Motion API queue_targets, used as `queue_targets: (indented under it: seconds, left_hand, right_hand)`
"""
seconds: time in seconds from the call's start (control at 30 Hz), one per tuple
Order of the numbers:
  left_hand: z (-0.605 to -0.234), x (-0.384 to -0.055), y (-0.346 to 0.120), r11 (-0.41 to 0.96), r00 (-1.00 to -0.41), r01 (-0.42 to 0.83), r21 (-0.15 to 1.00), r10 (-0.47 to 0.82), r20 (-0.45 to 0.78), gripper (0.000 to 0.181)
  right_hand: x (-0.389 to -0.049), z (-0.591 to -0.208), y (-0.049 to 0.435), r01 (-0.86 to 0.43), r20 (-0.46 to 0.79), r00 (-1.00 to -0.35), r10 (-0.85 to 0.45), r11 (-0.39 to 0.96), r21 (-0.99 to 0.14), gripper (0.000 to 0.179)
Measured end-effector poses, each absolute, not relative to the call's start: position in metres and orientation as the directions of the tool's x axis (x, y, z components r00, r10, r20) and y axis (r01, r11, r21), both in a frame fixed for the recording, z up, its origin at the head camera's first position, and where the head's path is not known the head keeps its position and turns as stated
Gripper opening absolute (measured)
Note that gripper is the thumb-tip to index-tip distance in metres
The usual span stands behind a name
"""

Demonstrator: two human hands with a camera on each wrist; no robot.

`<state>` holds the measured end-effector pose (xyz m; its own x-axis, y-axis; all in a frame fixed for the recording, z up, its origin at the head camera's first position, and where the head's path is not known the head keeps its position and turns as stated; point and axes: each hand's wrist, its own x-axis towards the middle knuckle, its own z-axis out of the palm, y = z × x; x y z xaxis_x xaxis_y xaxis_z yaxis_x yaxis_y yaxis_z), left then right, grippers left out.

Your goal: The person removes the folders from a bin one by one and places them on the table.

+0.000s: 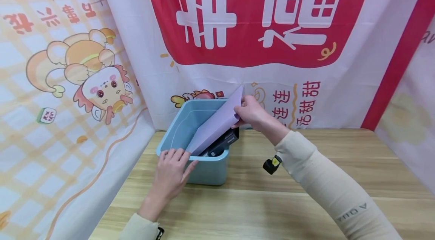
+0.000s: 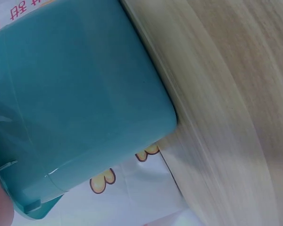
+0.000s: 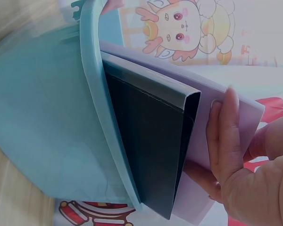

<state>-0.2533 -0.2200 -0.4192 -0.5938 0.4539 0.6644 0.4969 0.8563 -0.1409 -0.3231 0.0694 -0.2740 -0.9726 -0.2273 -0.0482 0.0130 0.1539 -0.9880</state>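
A light blue plastic bin (image 1: 207, 170) stands on the table near the back wall. My left hand (image 1: 171, 170) grips its near rim, fingers over the top and thumb along the outside; only a bit of that hand shows at the left wrist view's edge. With my right hand (image 1: 251, 111) I pinch the upper edge of a flat lavender folder (image 1: 215, 125). The folder leans at a slant, its lower part inside the bin. Beside it a slim black box (image 1: 224, 142) sticks out over the bin's right rim. In the right wrist view, the box (image 3: 146, 136) lies close against the folder.
The wooden table (image 1: 306, 179) extends to the right and front of the bin. A printed cloth (image 1: 244, 25) hangs behind, and another patterned cloth (image 1: 74, 100) closes off the left side. A black strap device (image 1: 272, 164) hangs at my right wrist.
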Motion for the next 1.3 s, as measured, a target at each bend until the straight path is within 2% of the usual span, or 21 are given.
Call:
queue_targets:
  seconds: [0.73, 1.3]
  left_hand:
    - [-0.419, -0.254, -0.22, 0.853, -0.564, 0.503, -0.139, 0.446, 0.695, 0.038]
    - [-0.42, -0.255, -0.219, 0.856, -0.579, 0.495, -0.15, 0.453, 0.677, 0.037]
  right_hand:
    - [-0.314, -0.267, 0.089, -0.016, -0.017, -0.976, -0.217, 0.147, -0.989, 0.045]
    - [-0.309, -0.265, 0.101, -0.037, 0.011, -0.975, -0.221, 0.114, -0.993, 0.044]
